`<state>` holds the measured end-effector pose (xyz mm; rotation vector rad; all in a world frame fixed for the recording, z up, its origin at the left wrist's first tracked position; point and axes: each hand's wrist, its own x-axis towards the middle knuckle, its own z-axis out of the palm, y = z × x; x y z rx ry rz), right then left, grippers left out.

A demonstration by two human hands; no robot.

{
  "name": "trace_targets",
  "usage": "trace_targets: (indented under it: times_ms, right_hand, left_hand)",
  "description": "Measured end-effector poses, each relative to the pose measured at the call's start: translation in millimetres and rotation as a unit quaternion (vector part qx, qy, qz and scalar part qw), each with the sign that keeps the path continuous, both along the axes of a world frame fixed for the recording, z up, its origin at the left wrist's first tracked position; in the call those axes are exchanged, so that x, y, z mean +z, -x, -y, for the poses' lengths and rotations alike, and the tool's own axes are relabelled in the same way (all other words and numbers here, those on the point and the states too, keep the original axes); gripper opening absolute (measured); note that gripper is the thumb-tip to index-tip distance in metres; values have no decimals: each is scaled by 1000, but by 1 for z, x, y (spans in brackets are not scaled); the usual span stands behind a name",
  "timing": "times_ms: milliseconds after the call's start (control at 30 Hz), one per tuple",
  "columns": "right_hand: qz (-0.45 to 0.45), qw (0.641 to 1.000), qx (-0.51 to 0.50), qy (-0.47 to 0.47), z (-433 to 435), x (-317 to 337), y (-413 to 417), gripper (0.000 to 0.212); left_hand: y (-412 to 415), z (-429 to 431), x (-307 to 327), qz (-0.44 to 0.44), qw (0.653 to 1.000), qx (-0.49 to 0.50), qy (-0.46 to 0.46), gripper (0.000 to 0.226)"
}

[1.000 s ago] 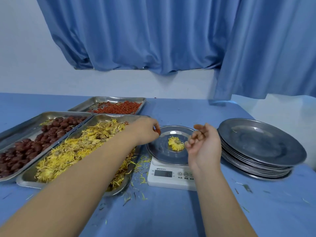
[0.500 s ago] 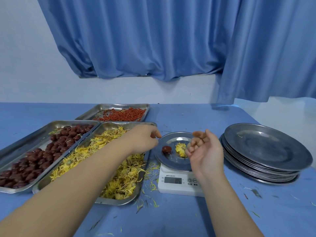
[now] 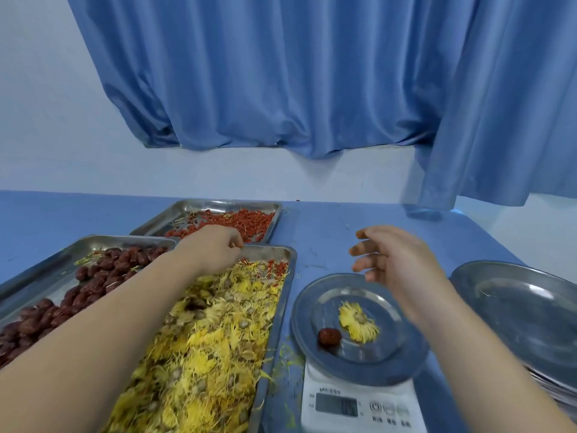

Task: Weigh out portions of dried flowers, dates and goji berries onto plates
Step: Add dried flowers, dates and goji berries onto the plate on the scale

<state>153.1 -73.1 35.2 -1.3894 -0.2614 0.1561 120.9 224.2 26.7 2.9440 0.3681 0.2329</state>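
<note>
A small steel plate sits on a white digital scale. On it lie one yellow dried flower and one dark red date. My left hand reaches over the far end of the flower tray to the near edge of the goji berry tray, fingertips bunched and pointing down; whether they hold berries is hidden. My right hand hovers behind the plate, blurred, fingers loosely spread and holding nothing. The date tray lies at the left.
A stack of steel plates stands at the right, close to the scale. Loose yellow petals litter the blue table between the flower tray and the scale. A white wall and blue curtain close the back.
My left hand dropped a date on the plate, then moved back and left to the goji tray. My right hand uncurled and rose. The view has shifted closer and downward.
</note>
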Motion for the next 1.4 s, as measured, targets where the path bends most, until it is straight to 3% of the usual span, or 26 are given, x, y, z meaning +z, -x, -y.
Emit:
trace_targets:
  times_ms: [133,267,333,567,767,1000,1267,1400]
  right_hand:
    - [35,997,8,68,-12,5,-34,11]
    - [47,990,23,129,-20,-11,-49,12]
    - [46,989,27,138,-19,-17,-55,13]
    - [31,993,2,112,-17,-24,-64,18]
    - [29,991,15,127,-23,-30,-66,19]
    - [29,992,4,122,-23,-30,-67,18]
    - [35,993,-21,114,-19,-28,-69,20]
    - [38,994,-40,97,-16,-24,-70,19]
  left_hand:
    - [-25,-28,-8,-15,999,44,1,13]
    - [-57,-46,-11,30,990,91,107,14]
    - [-76,-50,-13,26,988,101,116,15]
    - [-149,-60,-39,-108,991,74,8,43]
    - [-170,-59,-48,-222,973,57,-15,36]
    - [-176,-52,-50,-151,986,69,-25,34]
    - [-176,-64,-55,-130,988,76,33,30]
    - [-177,-61,-57,-95,992,77,7,23]
